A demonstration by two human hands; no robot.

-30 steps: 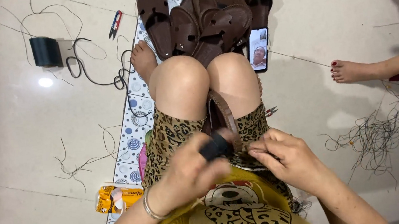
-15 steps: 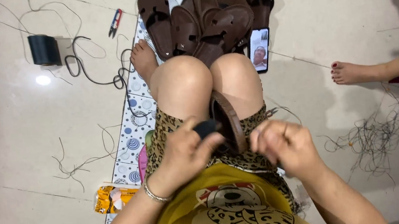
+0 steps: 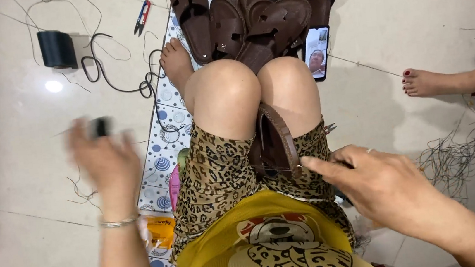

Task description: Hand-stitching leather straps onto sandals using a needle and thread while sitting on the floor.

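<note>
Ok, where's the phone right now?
In the head view the phone lies on the floor just beyond the person's right knee, beside the pile of brown sandals.

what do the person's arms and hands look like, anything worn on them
Both forearms are bare, with no sleeves in view. The left hand is motion-blurred; a thin silver bangle circles its wrist. The right hand has a slim pale ring on one finger. No gloves or watch show.

Brown sandal (image 3: pixel 277 147) wedged between thighs
</note>
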